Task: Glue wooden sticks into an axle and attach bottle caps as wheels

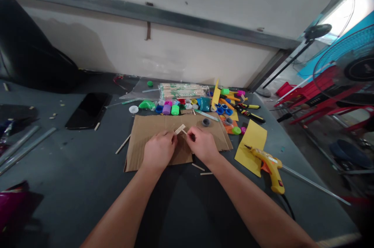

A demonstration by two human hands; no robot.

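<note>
Over the brown cardboard sheet (136, 142), my left hand (159, 149) pinches a small piece of pale wooden sticks (180, 128) laid side by side. My right hand (203, 146), fingertips closed, grips a short thin wooden stick (184, 132) whose tip points toward that piece. Whether the two touch is too small to tell. A dark grey bottle cap (206, 122) sits on the cardboard just beyond my right hand. Loose cut sticks (198, 167) lie near the cardboard's front edge, and a longer one (123, 144) rests by its left side.
A yellow glue gun (271, 166) with a clear glue stick lies partly on a yellow foam sheet (251, 139) at right. Behind the cardboard are colourful bottle caps (166, 108), bagged wooden sticks (184, 90) and pliers (248, 113). A black phone (87, 110) lies at left.
</note>
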